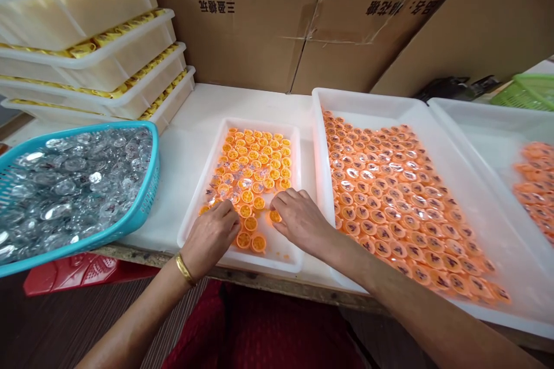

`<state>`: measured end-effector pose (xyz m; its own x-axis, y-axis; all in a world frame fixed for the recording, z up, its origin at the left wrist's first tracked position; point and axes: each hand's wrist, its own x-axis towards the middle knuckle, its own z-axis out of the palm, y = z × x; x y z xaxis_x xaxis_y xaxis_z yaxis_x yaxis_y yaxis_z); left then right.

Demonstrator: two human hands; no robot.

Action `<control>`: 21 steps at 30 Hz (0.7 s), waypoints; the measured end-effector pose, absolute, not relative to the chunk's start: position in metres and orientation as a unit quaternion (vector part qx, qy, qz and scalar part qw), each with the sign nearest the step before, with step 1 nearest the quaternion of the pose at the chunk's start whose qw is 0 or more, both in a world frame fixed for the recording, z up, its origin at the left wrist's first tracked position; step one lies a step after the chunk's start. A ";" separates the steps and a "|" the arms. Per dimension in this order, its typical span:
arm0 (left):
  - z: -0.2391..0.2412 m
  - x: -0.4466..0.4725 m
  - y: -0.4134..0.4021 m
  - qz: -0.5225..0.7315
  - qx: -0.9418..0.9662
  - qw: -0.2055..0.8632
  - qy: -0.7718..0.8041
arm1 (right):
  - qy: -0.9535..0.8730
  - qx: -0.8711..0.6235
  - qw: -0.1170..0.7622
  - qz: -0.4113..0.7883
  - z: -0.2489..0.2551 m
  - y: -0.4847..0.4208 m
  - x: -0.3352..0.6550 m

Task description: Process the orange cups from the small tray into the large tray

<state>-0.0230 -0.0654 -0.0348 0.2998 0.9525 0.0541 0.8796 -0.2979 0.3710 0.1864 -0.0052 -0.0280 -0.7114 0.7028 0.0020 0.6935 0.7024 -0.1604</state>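
Observation:
A shallow white tray [295,262] in front of me holds rows of small round orange cups [264,158] with yellow-orange contents. Clear printed lids [246,173] lie over several cups in the tray's middle and left. My left hand [212,236], with a gold bangle on the wrist, is over the tray's lower left. Its fingers are pinched together, and whatever they hold is hidden. On the right side, my right hand [303,222] has thumb and fingers around a single orange cup [275,217], set apart from the rows.
A blue basket [149,184] of clear lids stands at left, before stacked white trays [125,69] of yellow pieces. To the right, a large white tray [322,144] holds lidded orange cups, beside another tray [480,127]. Cardboard boxes [255,40] line the back.

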 end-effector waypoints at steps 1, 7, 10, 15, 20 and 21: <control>-0.033 -0.023 -0.066 0.176 0.772 0.175 0.585 | -0.922 -0.378 0.033 0.083 -0.026 -0.008 0.188; -0.024 -0.015 -0.068 0.432 0.408 0.589 0.548 | -0.882 -0.391 0.141 0.221 -0.018 -0.021 0.185; -0.025 -0.006 -0.069 0.482 0.247 0.696 0.471 | -0.818 -0.432 0.200 0.322 -0.016 -0.026 0.177; -0.028 0.000 -0.071 0.505 0.209 0.712 0.441 | -0.735 -0.450 0.266 0.432 -0.010 -0.032 0.171; -0.026 0.003 -0.069 0.509 0.216 0.713 0.432 | -0.720 -0.448 0.285 0.446 -0.013 -0.036 0.171; -0.026 0.004 -0.068 0.508 0.217 0.712 0.433 | -0.722 -0.446 0.286 0.444 -0.014 -0.036 0.171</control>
